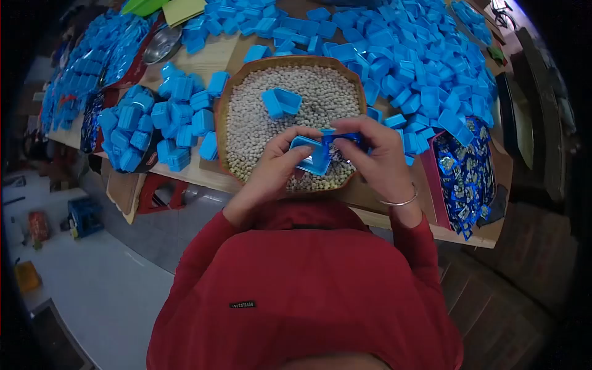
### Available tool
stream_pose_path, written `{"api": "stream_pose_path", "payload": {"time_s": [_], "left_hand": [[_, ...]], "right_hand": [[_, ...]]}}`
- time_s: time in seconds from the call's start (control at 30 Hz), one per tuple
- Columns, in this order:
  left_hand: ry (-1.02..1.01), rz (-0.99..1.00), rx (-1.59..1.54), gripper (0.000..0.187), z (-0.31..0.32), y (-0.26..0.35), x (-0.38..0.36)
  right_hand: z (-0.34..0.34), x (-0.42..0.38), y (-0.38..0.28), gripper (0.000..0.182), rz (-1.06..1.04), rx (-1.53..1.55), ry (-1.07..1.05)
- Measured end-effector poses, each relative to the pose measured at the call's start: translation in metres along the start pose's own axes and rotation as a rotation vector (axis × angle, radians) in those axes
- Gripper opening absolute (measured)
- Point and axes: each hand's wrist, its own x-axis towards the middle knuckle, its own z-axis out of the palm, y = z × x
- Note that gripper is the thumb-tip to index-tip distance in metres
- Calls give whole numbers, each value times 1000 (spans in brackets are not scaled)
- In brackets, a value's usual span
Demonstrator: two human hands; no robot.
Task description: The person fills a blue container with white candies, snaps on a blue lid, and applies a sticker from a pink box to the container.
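Note:
Over a wide tub of pale, round beads or pellets (253,105), my left hand (271,161) grips a small open light-blue plastic box (317,161), thumb inside its rim. My right hand (381,157), with a bangle at the wrist, pinches a shiny dark-blue packet (345,137) at the box's right edge. The fingers partly cover the packet. Another open light-blue box (282,103) lies on the pellets just beyond my hands.
Loose light-blue boxes (394,55) pile across the back and right of the table. Closed boxes (179,117) are stacked at left. At right, a carton holds dark-blue packets (465,179). A metal bowl (162,46) sits back left.

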Motion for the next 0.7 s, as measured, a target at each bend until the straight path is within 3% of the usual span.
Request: {"api": "stream_pose_path", "payload": {"time_s": [0.1,0.17,0.27,0.3,0.37,0.43,0.53,0.57,0.7], "left_hand": [[-137,84,-341,30,-8,1,-10],[-85,97,-360,31,-8,1,-14],[-23,167,-354,33,-8,-10,-10],[-6,201,-346,33,-7,-11,-7],[-54,243,-444,36,-8,-7,-4],[-74,296,-450,37,-7,-2,-4],[-61,305,-464,38,-6,1,-4],[-64,308,-466,38,-5,2,-3],[-26,300,-510,39,-3,2,0]], "right_hand": [[14,16,-4,32,-66,-78,-124],[18,24,-10,40,-52,-94,-206],[45,25,-15,43,-178,-259,-147],[52,27,-12,47,-385,-233,-78],[45,25,-20,48,-422,-237,36],[33,21,-10,51,-427,-262,127],[23,6,1,49,-348,-431,26],[29,3,3,56,-426,-577,-70],[34,2,-8,65,-355,-461,-46]]}}
